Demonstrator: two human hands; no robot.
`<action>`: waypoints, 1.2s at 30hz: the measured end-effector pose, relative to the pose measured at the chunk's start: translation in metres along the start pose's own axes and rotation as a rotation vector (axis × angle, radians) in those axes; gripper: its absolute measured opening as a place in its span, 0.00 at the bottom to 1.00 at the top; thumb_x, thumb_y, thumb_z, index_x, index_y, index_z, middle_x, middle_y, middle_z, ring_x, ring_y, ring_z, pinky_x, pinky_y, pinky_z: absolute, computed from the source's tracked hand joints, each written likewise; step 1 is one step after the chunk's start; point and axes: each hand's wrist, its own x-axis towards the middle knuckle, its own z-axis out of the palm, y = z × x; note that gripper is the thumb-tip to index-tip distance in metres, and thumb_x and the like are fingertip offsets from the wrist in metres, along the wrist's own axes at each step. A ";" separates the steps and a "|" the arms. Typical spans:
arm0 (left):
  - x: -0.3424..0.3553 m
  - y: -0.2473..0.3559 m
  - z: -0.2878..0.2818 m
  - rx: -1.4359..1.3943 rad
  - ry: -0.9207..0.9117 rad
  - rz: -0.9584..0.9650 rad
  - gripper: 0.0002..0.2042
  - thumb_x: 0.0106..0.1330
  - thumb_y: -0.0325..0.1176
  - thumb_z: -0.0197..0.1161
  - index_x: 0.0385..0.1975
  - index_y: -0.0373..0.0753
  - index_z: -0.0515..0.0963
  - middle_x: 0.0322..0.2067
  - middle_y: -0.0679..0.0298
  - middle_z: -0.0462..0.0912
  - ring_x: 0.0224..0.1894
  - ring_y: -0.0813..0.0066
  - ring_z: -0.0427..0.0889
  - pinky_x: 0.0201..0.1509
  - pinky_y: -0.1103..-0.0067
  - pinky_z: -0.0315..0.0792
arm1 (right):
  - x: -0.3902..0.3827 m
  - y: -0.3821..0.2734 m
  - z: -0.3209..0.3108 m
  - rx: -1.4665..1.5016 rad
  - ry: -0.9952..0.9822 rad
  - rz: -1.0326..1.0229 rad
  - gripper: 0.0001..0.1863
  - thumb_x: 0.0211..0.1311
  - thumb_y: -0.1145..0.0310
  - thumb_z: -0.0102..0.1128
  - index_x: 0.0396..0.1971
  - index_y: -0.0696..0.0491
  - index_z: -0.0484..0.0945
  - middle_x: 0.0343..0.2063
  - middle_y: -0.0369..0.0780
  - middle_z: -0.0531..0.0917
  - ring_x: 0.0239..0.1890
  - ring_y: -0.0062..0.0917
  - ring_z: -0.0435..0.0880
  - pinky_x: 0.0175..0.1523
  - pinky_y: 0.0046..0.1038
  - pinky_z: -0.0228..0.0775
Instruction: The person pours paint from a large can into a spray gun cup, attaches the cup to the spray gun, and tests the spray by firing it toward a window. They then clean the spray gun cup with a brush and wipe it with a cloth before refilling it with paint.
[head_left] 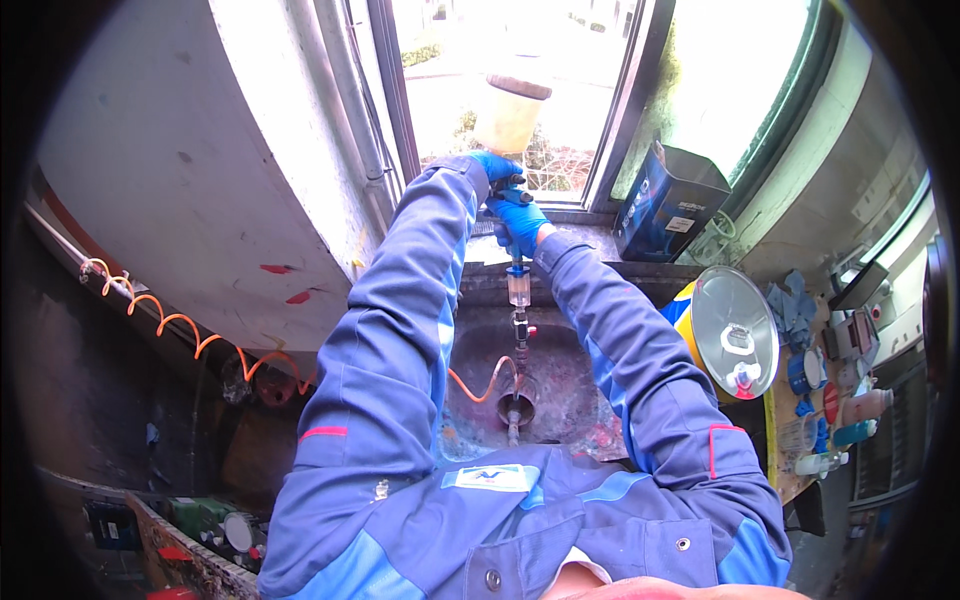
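Note:
Both arms reach forward in blue sleeves toward the window, and I wear blue gloves. A spray gun [514, 196] is held up between my hands, with a yellowish paint cup [511, 118] with a dark lid on top. My left hand [492, 166] is closed on the gun just under the cup. Lower down, my right hand [521, 226] wraps round the gun's handle. Below the handle hangs a clear inline air filter [518, 288] with a metal coupling. An orange air hose [478, 398] curves beneath it. The fingers partly hide the gun body.
A stained sink basin [560, 365] lies below my arms. Right of it stands a large metal drum [745, 325], beside a bench with bottles [822, 463] and crumpled gloves. A dark blue box [668, 205] sits on the sill. A coiled orange hose [178, 322] hangs at left.

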 end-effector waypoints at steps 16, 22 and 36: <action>0.027 -0.008 0.010 -0.065 -0.078 0.003 0.09 0.63 0.41 0.65 0.34 0.44 0.84 0.32 0.63 0.85 0.36 0.70 0.78 0.44 0.72 0.70 | 0.000 0.004 -0.004 0.072 -0.003 -0.003 0.11 0.62 0.58 0.61 0.31 0.48 0.72 0.14 0.32 0.66 0.11 0.16 0.63 0.15 0.22 0.56; 0.032 -0.010 0.011 -0.019 -0.032 0.037 0.11 0.64 0.43 0.65 0.36 0.44 0.84 0.32 0.66 0.85 0.39 0.71 0.78 0.46 0.72 0.70 | -0.003 0.002 -0.007 -0.015 -0.005 0.021 0.10 0.62 0.60 0.61 0.37 0.48 0.75 0.21 0.33 0.72 0.15 0.16 0.67 0.16 0.22 0.59; 0.042 -0.015 0.021 -0.047 -0.094 -0.016 0.15 0.62 0.47 0.66 0.38 0.43 0.84 0.33 0.64 0.85 0.40 0.70 0.79 0.47 0.72 0.70 | -0.012 0.004 -0.013 0.076 0.012 0.033 0.08 0.62 0.64 0.61 0.38 0.47 0.74 0.24 0.33 0.72 0.16 0.15 0.67 0.16 0.21 0.56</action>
